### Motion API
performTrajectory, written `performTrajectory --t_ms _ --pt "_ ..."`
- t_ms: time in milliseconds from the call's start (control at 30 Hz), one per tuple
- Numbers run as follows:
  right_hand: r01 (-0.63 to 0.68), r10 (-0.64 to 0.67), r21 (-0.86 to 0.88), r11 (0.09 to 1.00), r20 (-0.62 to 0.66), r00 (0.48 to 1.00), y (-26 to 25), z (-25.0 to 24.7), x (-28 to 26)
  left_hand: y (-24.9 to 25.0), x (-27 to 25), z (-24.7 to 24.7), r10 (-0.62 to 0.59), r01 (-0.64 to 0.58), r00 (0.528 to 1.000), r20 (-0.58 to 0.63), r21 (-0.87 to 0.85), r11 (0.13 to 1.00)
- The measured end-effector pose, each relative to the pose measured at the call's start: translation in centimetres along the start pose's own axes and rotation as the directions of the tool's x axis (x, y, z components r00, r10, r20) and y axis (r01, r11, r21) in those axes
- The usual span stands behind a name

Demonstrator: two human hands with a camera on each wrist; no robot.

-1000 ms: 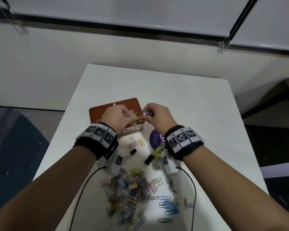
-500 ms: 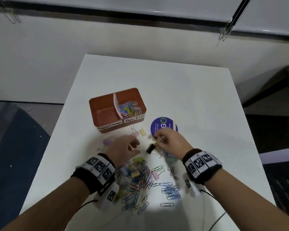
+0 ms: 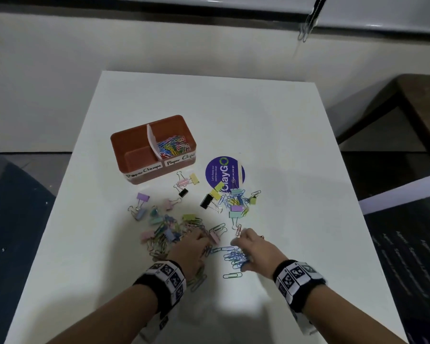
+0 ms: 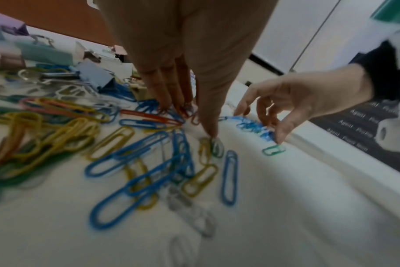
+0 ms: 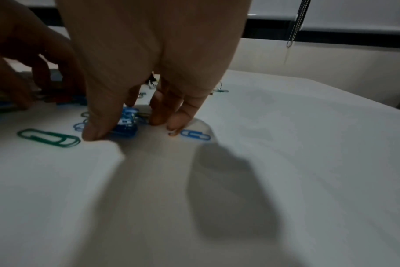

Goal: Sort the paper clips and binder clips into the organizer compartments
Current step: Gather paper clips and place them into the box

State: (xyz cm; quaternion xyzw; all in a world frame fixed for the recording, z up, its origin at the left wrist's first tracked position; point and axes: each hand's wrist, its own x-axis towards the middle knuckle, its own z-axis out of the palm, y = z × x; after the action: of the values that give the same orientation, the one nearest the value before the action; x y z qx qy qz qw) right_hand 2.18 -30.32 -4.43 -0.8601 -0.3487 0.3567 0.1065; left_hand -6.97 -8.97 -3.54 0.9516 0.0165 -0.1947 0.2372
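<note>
My left hand (image 3: 193,247) is down on the white counter (image 3: 271,135), at about 7 o'clock from its middle. The fingers (image 4: 169,90) are straight and close together, their tips touching the mixed heap of paper clips (image 3: 164,234); they grip nothing. My right hand (image 3: 255,253) is just beside it, toward 3 o'clock. Its thumb and fingers (image 5: 162,112) are bent downward and closed around a small bunch of blue paper clips (image 5: 126,124), which lies on the counter. One green paper clip (image 3: 232,275) lies alone at 6 o'clock from this bunch, just beside my right thumb.

The brown organizer (image 3: 153,148) stands well apart from both hands, at about 11 o'clock from them. Its right compartment contains coloured paper clips; in the left compartment I see only the bottom. Between the organizer and my hands the binder clips (image 3: 210,198) are spread in pastel colours and black, some mixed with the paper clips. A round purple sticker (image 3: 224,170) lies at 3 o'clock from the organizer.
</note>
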Motion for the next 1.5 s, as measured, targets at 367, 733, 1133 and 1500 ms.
performTrajectory --t_ms 367,733,1133,1500 --pt "-0.044 0.056 0.117 0.992 -0.096 0.994 -0.2 0.9 1.8 -2.0 1.1 -0.2 -0.011 -0.002 0.995 -0.099 -0.128 0.992" --pt "-0.022 0.018 -0.035 0.999 -0.113 0.993 -0.9 0.4 1.9 -1.9 2.3 -0.5 -0.037 0.025 0.997 -0.070 -0.161 0.987" --pt "0.006 -0.020 -0.119 0.993 -0.121 0.992 -1.4 0.0 2.0 -1.6 3.1 -1.1 -0.043 0.045 0.999 0.026 -0.065 0.997" --pt "-0.015 0.017 0.021 1.000 -0.072 0.997 -1.9 -2.4 1.8 -1.2 3.0 -1.7 -0.048 0.052 0.998 0.049 -0.086 0.995"
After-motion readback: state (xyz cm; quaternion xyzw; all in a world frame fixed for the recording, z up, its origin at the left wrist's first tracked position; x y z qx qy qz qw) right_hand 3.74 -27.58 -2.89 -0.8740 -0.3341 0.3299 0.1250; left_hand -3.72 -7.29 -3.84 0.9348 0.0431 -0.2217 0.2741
